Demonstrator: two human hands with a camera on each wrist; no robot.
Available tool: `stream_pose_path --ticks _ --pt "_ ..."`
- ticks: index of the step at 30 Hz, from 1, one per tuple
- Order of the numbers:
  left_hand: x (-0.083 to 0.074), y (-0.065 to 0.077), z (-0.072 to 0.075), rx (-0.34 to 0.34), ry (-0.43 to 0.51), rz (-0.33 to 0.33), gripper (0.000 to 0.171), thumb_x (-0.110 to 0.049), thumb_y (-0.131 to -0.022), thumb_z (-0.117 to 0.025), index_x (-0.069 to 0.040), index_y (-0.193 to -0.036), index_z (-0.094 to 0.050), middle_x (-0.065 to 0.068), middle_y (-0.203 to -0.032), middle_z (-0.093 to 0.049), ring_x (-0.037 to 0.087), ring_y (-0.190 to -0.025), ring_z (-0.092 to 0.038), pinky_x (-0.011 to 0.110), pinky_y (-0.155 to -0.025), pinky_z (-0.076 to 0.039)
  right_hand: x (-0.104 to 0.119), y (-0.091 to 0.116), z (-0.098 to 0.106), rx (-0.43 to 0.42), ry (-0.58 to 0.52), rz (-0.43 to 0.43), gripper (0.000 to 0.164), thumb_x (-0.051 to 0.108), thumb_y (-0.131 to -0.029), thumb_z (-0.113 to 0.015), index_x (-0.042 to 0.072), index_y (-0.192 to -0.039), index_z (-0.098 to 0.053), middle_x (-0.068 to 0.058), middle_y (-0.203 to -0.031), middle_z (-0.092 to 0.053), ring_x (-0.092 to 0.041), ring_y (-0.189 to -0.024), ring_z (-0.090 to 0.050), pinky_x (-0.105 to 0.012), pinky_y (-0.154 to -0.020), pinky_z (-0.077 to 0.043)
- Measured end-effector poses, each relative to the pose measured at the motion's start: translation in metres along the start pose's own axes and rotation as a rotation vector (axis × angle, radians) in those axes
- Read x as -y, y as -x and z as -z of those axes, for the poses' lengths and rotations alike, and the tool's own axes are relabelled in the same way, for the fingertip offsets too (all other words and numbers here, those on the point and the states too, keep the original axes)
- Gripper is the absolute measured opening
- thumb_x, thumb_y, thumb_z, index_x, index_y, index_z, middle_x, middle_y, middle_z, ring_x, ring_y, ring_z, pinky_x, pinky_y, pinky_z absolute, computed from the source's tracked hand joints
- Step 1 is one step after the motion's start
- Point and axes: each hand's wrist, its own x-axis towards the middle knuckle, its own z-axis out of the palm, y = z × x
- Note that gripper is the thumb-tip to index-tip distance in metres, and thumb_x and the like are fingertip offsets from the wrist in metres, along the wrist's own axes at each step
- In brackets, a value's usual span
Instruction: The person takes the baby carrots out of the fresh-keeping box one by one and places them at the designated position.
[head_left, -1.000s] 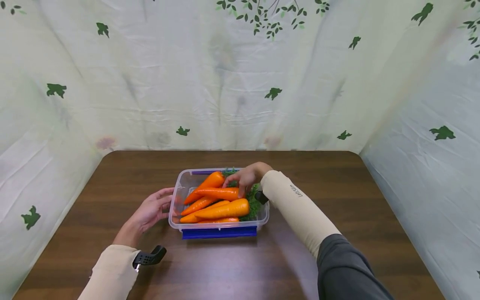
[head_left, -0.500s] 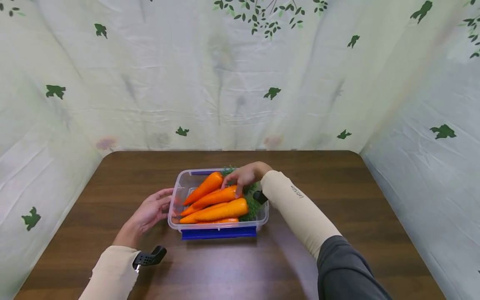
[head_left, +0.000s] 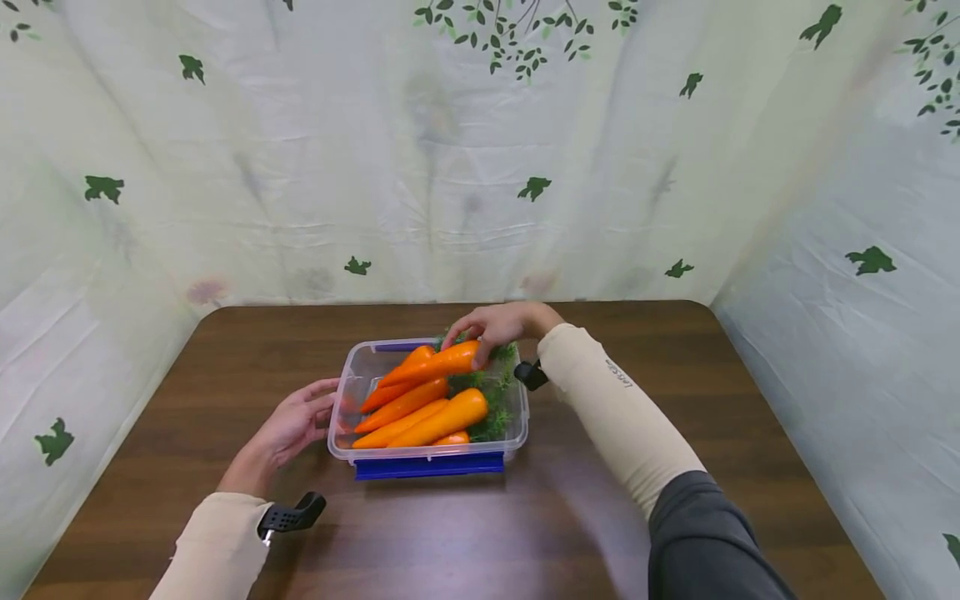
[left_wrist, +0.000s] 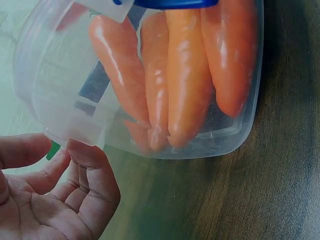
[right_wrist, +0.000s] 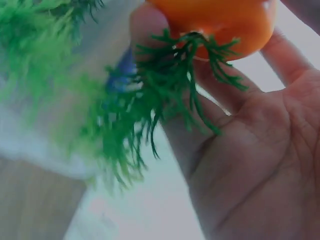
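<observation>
On the far left my beige sleeve (head_left: 217,546) runs up past a black wristband (head_left: 292,515) to my left hand (head_left: 296,421), its fingers loosely bent, the fingertips at the left end of a clear plastic box (head_left: 427,453). The box sits on the brown wooden counter (head_left: 675,400), a blue latch (head_left: 430,467) along its near side. Inside, several orange carrots (head_left: 442,419) lie slanted, tips to the left, their feathery green tops (head_left: 495,408) gathered at the right. Over the far side of the box, my right hand (head_left: 498,325) has thumb and fingers clamped on one carrot (head_left: 442,362) by its thick end; its tip points down and left over the others, and I cannot tell whether it touches them. Farther right, my other forearm reaches in, beige below a dark grey upper sleeve (head_left: 705,533).
</observation>
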Motion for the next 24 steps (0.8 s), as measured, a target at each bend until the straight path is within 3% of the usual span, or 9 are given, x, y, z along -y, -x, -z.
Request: stream_pose_path --ticks 8,13,24 --pt "-0.001 -0.001 -0.001 0.02 0.026 -0.011 0.054 -0.018 -0.104 -0.041 0.004 -0.148 -0.018 0.005 -0.112 -0.061 0.019 -0.097 -0.06 0.035 -0.085 -0.054 -0.003 0.032 0.02 -0.075 -0.101 0.058 0.05 -0.003 -0.086 -0.064 0.009 -0.133 -0.054 -0.015 -0.116 -0.059 -0.023 -0.089 -0.055 -0.039 -0.079 -0.049" --pt "-0.001 0.0 0.0 0.011 -0.001 0.003 0.055 -0.021 -0.104 -0.041 0.002 -0.149 -0.019 0.006 -0.116 -0.059 0.019 -0.099 -0.059 0.035 -0.086 -0.053 -0.01 0.049 0.032 -0.125 -0.131 0.059 0.049 -0.003 -0.087 -0.063 0.008 -0.134 -0.052 -0.018 -0.12 -0.056 -0.028 -0.094 -0.054 -0.038 -0.081 -0.05" --pt "-0.002 0.002 -0.001 0.025 0.028 0.004 0.054 -0.019 -0.104 -0.041 0.003 -0.148 -0.018 0.002 -0.108 -0.065 0.02 -0.093 -0.063 0.034 -0.085 -0.054 -0.021 0.08 0.05 -0.264 -0.034 0.11 0.05 -0.001 -0.087 -0.064 0.005 -0.135 -0.051 -0.017 -0.123 -0.058 -0.027 -0.097 -0.054 -0.039 -0.083 -0.049"
